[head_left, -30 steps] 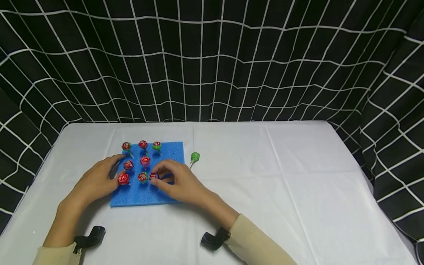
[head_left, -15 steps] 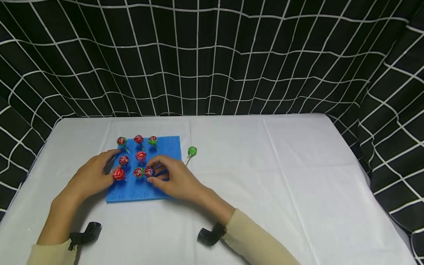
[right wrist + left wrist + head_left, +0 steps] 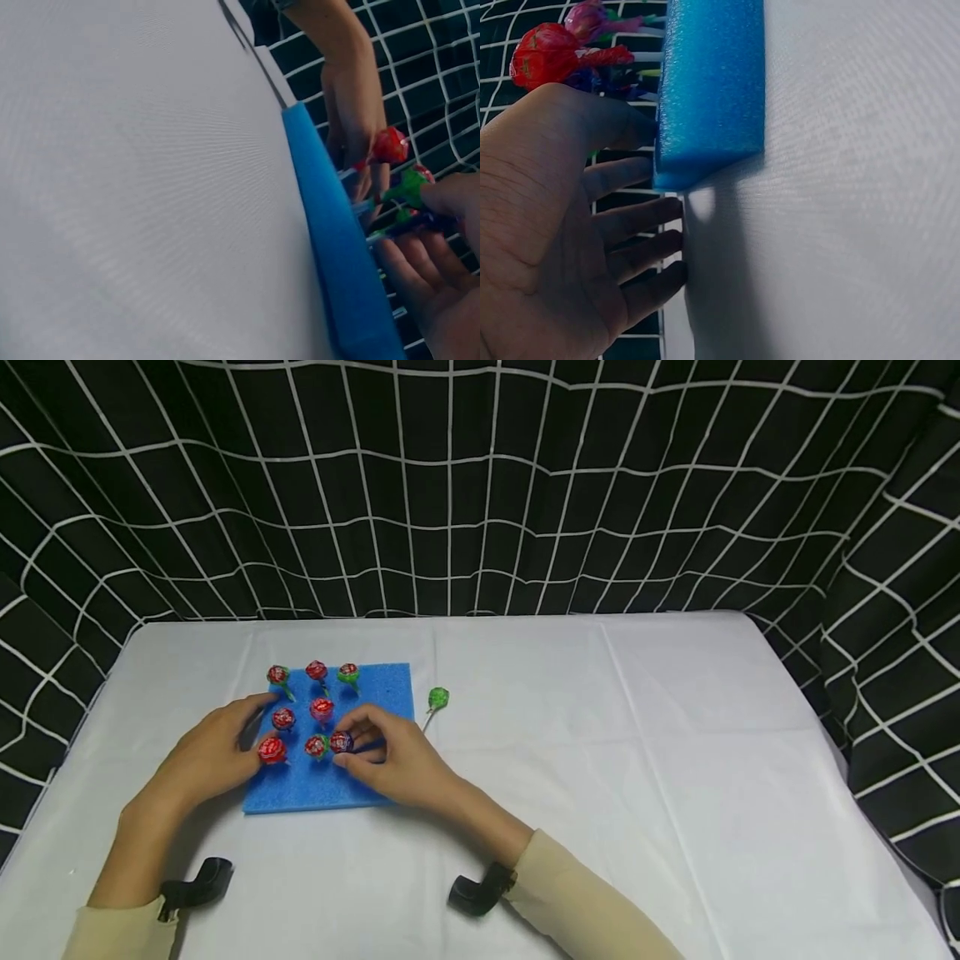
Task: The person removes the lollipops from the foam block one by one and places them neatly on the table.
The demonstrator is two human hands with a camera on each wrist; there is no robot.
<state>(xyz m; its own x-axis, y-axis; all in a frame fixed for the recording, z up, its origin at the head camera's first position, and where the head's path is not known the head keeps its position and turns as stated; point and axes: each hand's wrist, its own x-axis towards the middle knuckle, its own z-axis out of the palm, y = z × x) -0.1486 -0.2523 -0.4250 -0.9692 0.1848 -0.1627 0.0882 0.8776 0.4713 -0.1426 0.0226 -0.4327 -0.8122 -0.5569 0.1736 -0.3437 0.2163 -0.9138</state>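
Purple-wrapped lollipop (image 3: 341,742) pinched in our right hand (image 3: 401,760), we have it at the blue foam board (image 3: 322,789), just beside a red-and-green lollipop (image 3: 316,747); our left hand (image 3: 202,757), fingers extended, touches the board's left side.

The right grip (image 3: 405,764) hides the near right corner of the foam board (image 3: 307,792); tabletop (image 3: 600,827) cut off at its near edge
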